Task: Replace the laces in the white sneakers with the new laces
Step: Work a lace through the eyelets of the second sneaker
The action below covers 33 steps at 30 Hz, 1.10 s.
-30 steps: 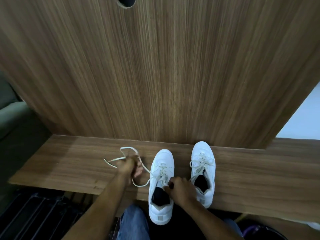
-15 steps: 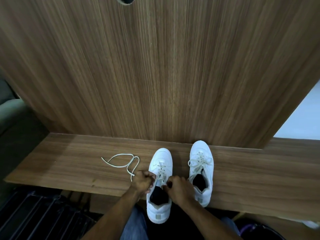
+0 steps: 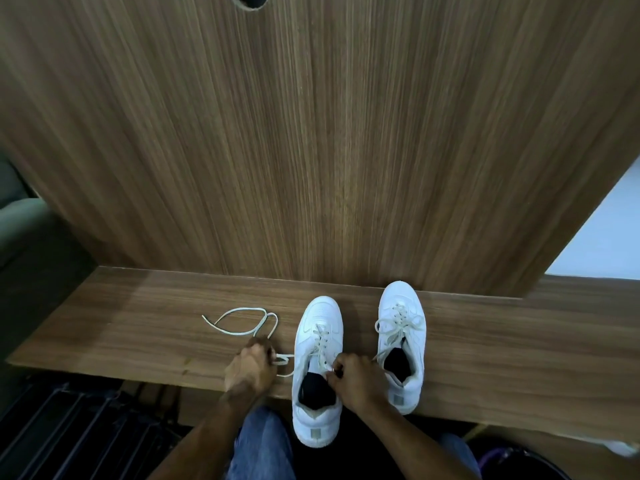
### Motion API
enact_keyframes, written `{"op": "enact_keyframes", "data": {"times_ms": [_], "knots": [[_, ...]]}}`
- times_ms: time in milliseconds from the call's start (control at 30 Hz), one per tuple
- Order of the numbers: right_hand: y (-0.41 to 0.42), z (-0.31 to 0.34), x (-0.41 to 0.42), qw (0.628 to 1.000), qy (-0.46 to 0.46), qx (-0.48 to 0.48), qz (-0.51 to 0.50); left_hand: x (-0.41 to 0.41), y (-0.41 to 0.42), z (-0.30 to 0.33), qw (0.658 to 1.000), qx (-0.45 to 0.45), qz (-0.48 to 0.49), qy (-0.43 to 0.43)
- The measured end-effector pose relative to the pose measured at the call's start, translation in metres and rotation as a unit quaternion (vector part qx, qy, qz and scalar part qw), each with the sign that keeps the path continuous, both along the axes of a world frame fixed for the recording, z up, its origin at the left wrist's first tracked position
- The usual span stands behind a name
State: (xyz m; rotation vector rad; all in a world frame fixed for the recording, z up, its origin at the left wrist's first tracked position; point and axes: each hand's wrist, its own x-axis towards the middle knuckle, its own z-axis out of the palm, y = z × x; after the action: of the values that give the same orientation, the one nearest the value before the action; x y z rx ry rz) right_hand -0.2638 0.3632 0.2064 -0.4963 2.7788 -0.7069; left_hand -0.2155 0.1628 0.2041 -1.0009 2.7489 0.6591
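On the wood-grain table [image 3: 121, 327], a flat cream lace [image 3: 242, 322] lies looped left of the near sneaker [image 3: 317, 372]; its end is gripped in the curled left hand [image 3: 251, 367]. The sneaker's threaded lace is pinched at the tongue by the right hand [image 3: 349, 377]. A second smooth white sneaker [image 3: 403, 341] stands to its right.

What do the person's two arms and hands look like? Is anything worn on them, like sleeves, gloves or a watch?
Both forearms are bare up to the frame's lower edge: no sleeves, gloves or watch show. The left hand looks bare. The right hand shows a small bright glint on one finger, perhaps a ring, too small to tell. Blue jeans cover the legs below.
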Motion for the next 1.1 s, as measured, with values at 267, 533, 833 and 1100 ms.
{"op": "enact_keyframes", "data": {"times_ms": [267,533,833,1100], "knots": [[0.005,-0.002,-0.003,1.0,-0.017,-0.018,-0.011,-0.011,0.007,-0.008,0.929,0.321,0.084,0.165],[0.003,-0.003,-0.004,1.0,-0.017,-0.014,-0.015,-0.006,0.011,-0.017,0.954,0.271,-0.099,0.08],[0.0,0.005,-0.009,0.999,-0.049,-0.002,0.012,-0.022,0.003,-0.004,0.94,0.275,-0.033,0.2],[-0.043,0.058,-0.043,0.963,-0.083,-0.251,0.058,-0.057,0.0,0.086,0.905,0.285,-0.139,0.283]]}}
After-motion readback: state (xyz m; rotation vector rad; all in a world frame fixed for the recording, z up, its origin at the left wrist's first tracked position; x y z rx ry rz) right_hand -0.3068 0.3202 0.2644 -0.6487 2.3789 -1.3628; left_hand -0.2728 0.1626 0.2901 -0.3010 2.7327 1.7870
